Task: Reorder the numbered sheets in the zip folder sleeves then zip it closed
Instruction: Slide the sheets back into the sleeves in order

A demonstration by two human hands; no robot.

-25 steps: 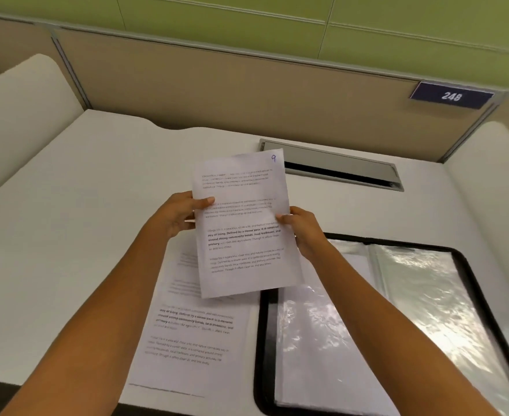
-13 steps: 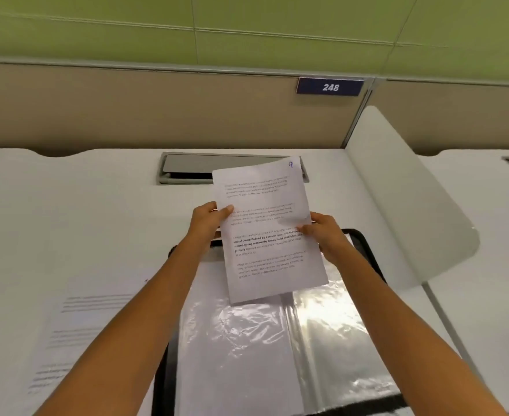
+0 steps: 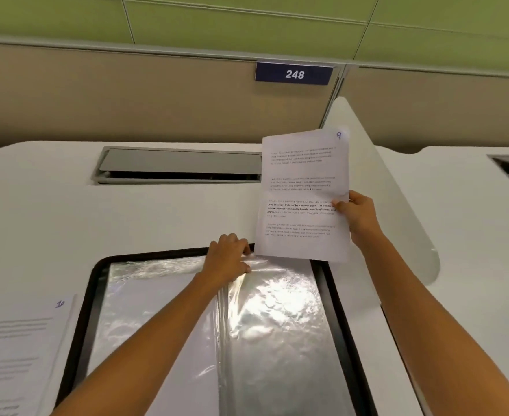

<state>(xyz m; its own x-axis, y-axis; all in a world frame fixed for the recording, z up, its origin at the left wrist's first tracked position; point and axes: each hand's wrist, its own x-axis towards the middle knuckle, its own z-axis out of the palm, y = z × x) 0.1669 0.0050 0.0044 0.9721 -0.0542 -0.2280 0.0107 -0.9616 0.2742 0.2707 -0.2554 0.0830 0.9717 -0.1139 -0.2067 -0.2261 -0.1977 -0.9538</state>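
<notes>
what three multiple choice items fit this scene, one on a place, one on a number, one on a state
1. Where does the sheet marked 10 lie?
A) on the desk, left of the zip folder
B) under the folder
C) against the wall plate

2. Which number is written on the raised sheet?
A) 3
B) 9
C) 12

3. What is the left hand doing?
A) lying flat on the desk
B) holding the raised sheet
C) pinching the top edge of a clear sleeve

Answers:
1 A, it lies beside the folder's left rim.
2 B, a blue 9 sits in its top corner, the right hand gripping its edge.
3 C, its fingers curl on the sleeve's top.
</notes>
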